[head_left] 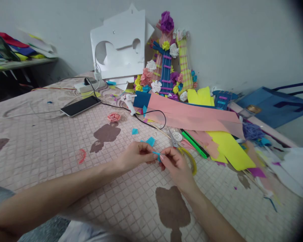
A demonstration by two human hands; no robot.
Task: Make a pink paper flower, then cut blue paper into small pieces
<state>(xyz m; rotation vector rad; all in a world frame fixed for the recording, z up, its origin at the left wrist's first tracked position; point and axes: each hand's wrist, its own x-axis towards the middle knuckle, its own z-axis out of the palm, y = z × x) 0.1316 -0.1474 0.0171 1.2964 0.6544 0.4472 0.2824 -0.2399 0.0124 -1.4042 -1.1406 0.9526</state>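
Note:
Between my fingertips is a small piece of blue crepe paper (158, 155), pinched from both sides. My left hand (138, 155) grips its left end with thumb and forefinger. From the other side my right hand (175, 163) pinches the same piece, its other fingers curled. Just beyond my hands lie more blue paper pieces (150, 141), with a smaller blue square (134, 131) farther off. Scissors with yellow handles (193, 163) rest beside my right hand, partly hidden by it. A pink paper flower (113, 117) sits farther back on the left.
A white glue gun (128, 103) stands beyond my hands, its black cord looping rightward. A phone (80, 106) lies left, near a power strip (90, 85). Pink paper (192, 114), yellow sheets (232, 151) and a green cutter (195, 144) cover the right. Flower-decorated paper guitars (166, 72) lean against the wall.

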